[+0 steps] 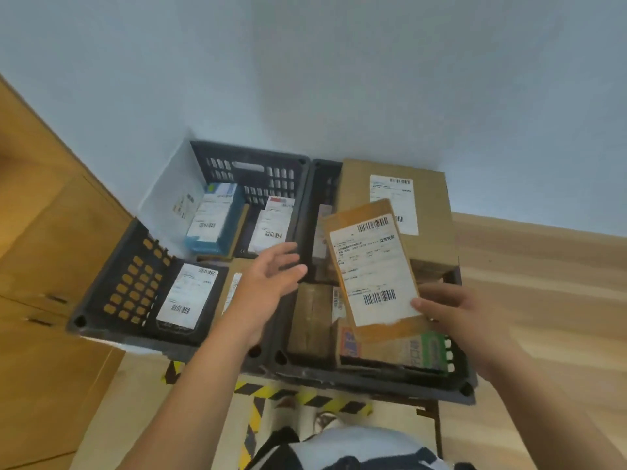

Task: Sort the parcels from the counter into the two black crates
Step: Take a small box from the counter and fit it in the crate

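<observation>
Left crate (237, 152) beside right crate (373, 381) (parcels (431, 198) in both), wall (339, 79) behind.

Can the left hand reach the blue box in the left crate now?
Probably yes. The left hand is open and empty over the edge of the left crate, and the blue box lies uncovered. The right hand holds a flat parcel.

Pale blue wall (339, 69), wooden cabinets (51, 239) at left — striped tape (325, 400) on floor (135, 385).

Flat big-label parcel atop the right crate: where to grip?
Pinch the flat parcel at its near right corner, from the right: it's thin and lies tilted, label up, so thumb on top, fingers under. The right hand holds there.
</observation>
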